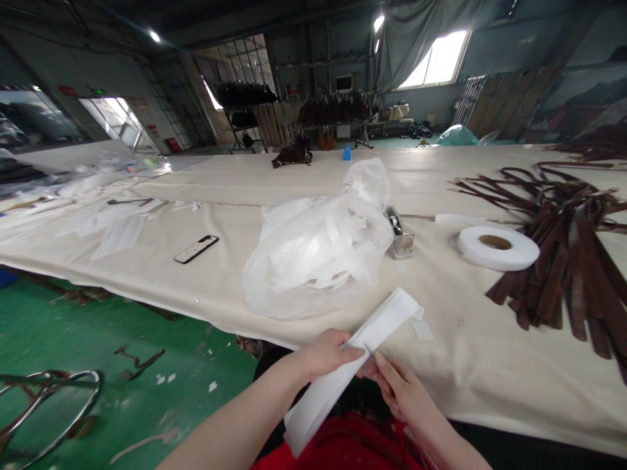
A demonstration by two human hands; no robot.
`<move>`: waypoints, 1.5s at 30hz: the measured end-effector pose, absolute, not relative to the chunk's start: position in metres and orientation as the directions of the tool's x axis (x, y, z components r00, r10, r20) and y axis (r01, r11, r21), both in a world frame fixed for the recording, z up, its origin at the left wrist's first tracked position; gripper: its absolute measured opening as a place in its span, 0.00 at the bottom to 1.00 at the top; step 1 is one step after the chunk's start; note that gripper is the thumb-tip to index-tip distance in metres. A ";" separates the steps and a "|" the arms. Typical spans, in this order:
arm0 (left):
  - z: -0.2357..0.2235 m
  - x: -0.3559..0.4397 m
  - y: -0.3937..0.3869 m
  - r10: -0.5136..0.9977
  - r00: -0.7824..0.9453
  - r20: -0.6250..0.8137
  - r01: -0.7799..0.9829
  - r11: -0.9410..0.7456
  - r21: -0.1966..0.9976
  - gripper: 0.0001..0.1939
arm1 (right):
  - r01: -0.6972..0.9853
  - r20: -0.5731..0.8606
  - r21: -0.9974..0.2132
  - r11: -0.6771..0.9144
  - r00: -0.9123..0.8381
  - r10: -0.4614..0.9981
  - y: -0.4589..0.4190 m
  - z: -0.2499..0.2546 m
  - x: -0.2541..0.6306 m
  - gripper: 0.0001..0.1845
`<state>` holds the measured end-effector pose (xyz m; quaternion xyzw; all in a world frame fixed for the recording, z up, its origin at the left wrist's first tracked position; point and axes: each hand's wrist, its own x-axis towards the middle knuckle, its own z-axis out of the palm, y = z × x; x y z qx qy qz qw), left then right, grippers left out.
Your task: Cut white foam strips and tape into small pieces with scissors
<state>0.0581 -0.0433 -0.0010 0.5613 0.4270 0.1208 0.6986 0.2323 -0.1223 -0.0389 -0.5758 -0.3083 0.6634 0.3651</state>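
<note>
A folded bundle of white strips [337,385] runs slantwise over the table's front edge, its far end resting on the tabletop and its near end hanging toward my lap. My left hand [326,356] grips the bundle about halfway along, thumb on top. Close beside it, my right hand [394,385] is closed at the strips' right edge. A thin dark tip shows between its fingers and the strips; what the hand holds is mostly hidden. Small white cut pieces [423,330] lie by the bundle's far end.
Beyond my hands sits a clear plastic bag [318,261] of white strips, with a tape dispenser [402,240] beside it. To the right are a white tape roll [519,251] and brown leather straps [553,261]. A phone [196,249] lies left; a metal-framed stool [73,405] stands on the green floor.
</note>
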 end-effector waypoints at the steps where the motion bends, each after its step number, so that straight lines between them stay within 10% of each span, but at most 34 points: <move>1: 0.008 0.057 -0.042 0.652 0.613 -0.446 0.290 0.339 0.895 0.25 | -0.150 -0.505 -0.846 -0.511 -0.080 0.860 -0.120 -0.033 0.231 0.32; 14: 0.139 -0.011 0.036 0.793 0.532 -0.298 0.301 0.152 0.942 0.21 | -0.076 -0.191 -0.974 -0.214 -0.235 0.953 -0.010 0.083 0.172 0.29; 45: 0.069 -0.042 0.087 0.770 0.430 -0.471 0.420 0.291 0.859 0.26 | -0.083 -0.432 -0.872 -0.482 -0.329 0.839 0.056 0.032 0.137 0.24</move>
